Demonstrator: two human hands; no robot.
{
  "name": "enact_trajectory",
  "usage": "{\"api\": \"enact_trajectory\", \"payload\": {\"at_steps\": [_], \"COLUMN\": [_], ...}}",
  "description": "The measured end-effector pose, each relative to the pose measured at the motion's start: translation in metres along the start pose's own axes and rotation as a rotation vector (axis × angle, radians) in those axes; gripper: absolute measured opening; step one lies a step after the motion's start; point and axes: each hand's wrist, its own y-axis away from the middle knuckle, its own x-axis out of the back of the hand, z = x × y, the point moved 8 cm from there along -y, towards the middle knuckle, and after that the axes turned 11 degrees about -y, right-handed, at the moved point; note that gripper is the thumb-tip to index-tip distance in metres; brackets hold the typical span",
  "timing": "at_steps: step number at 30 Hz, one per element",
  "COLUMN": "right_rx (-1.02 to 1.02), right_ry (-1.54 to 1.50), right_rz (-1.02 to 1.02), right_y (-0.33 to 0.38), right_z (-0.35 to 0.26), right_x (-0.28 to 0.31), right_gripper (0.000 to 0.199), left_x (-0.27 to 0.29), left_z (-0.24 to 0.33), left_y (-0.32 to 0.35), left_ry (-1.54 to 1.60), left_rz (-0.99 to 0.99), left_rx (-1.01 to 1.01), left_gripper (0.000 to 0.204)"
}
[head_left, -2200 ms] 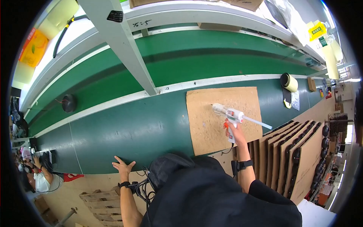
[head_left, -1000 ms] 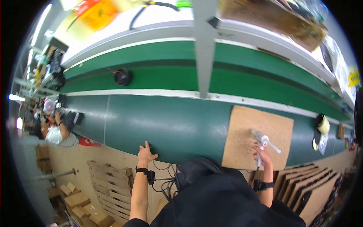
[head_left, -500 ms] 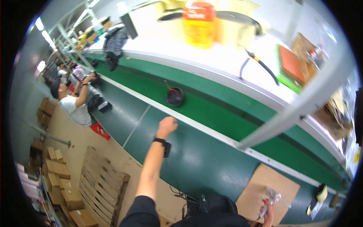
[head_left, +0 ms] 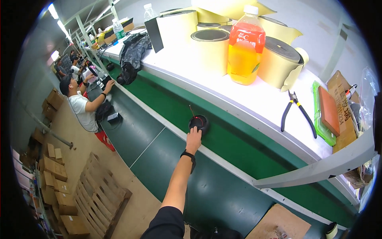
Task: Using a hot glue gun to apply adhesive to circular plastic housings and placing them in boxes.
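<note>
My left hand (head_left: 193, 139) reaches over the metal rail, its fingers curled on the near rim of a black round housing (head_left: 202, 120). Thin red wires stick up out of that housing, which sits on the green conveyor belt (head_left: 234, 147). A black band circles my left wrist. At the bottom right, a clear and silvery object (head_left: 281, 232) shows partly over a brown cardboard sheet (head_left: 278, 221). My right hand is out of the picture.
Across the belt, a white shelf (head_left: 191, 71) carries yellowish rolls (head_left: 211, 47), an orange drink bottle (head_left: 245, 47) and pliers (head_left: 296, 107). A white post (head_left: 318, 169) crosses the right side. A co-worker (head_left: 79, 99) works at the left; a wooden pallet (head_left: 97, 195) lies on the floor.
My left hand has moved forward from the dark green worktop to the black housing and taken hold of its rim. The view has shifted, and my right hand has gone out of sight.
</note>
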Motion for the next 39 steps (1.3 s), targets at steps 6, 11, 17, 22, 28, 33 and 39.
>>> {"api": "enact_trajectory", "payload": {"at_steps": [6, 11, 17, 22, 28, 33, 39], "right_rx": [0.031, 0.012, 0.061, 0.028, 0.033, 0.13, 0.448], "right_ry": [0.012, -0.029, -0.096, -0.04, -0.076, 0.185, 0.422], "right_rz": [-0.01, 0.202, 0.207, 0.206, 0.242, 0.295, -0.049], "right_y": [-0.002, 0.089, 0.118, 0.108, 0.124, 0.124, 0.178], "right_z": [0.002, 0.048, 0.054, 0.066, 0.056, 0.072, 0.056], "right_x": [0.012, 0.125, 0.129, 0.137, 0.127, 0.135, 0.061], "right_gripper": [0.023, 0.021, 0.012, 0.013, 0.011, 0.02, 0.029], "left_x": [0.017, 0.045, 0.112, 0.158, 0.143, 0.139, 0.16], "left_z": [0.022, 0.081, 0.168, 0.174, 0.214, 0.249, 0.291], "left_y": [0.015, 0.106, 0.254, 0.285, 0.321, 0.353, 0.362], "left_ry": [0.181, 0.448, 1.02, 0.818, 0.619, 0.646, 0.447], "left_rz": [0.083, -0.353, -0.547, -0.391, -0.623, -0.715, -0.615], "left_rx": [-0.024, -0.153, -0.525, -0.58, -0.601, -0.636, -0.728], "left_gripper": [0.02, 0.016, 0.018, 0.035, 0.076, 0.078, 0.037]}}
